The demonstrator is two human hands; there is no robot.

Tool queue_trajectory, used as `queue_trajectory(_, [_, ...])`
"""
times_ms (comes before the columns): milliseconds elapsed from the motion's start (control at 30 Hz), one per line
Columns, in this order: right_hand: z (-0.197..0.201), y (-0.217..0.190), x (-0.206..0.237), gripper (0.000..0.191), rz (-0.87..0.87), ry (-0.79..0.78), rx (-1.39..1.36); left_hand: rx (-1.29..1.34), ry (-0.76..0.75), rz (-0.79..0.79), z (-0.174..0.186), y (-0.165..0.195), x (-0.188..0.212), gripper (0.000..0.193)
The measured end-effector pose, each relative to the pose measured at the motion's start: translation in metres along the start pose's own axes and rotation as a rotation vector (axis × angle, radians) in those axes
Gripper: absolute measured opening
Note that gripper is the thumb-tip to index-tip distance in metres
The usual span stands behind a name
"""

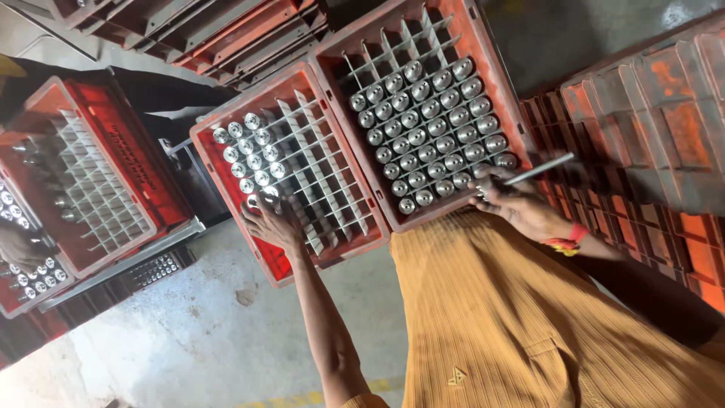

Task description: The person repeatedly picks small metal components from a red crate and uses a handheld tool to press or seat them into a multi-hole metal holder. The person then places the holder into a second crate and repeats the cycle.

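Nearest the camera is the person's ribbed mustard shirt (513, 317), and everything else sits around the full red crate (423, 113) just beyond it. At that crate's near right corner the right hand (521, 205) has its grip clamped on a thin grey metal rod (540, 168), which slants up and away past the crate's right edge; a red band (568, 240) circles the wrist. Left of the full crate, touching its side, stands a second red crate (291, 170) whose white divider grid holds metal cylinders (249, 151) only in its far left cells. The left hand (273, 221) lies on this crate's near edge, fingers spread apart over the grid beside one cylinder, clamped on nothing I can see. Inside the full crate, rows of shiny metal caps (430, 128) fill most cells. Far left of it another red crate (98, 174) stands mostly empty.
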State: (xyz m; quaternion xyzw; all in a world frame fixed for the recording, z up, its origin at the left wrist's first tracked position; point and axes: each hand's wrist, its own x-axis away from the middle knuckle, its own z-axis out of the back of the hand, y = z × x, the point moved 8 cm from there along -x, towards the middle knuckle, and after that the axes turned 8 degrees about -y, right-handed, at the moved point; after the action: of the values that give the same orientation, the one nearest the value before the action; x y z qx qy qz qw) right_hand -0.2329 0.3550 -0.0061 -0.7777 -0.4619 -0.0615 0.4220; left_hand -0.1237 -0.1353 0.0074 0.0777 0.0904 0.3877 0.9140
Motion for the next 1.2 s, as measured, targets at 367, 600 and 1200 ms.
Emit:
queue_trajectory(367, [0.001, 0.025, 0.002, 0.030, 0.121, 0.012, 0.397, 0.567, 0.080, -0.139, 0.044, -0.041, 0.028, 0.050])
queue_trajectory(600, [-0.026, 0.024, -0.020, 0.049, 0.127, -0.061, 0.585, 1.990, -0.582, 0.628, -0.088, 0.081, 0.144, 0.045])
queue_trajectory(1200, [-0.053, -0.047, -0.007, 0.067, 0.233, -0.190, 0.657, 0.717, -0.741, -0.061, 0.023, 0.264, 0.177, 0.029])
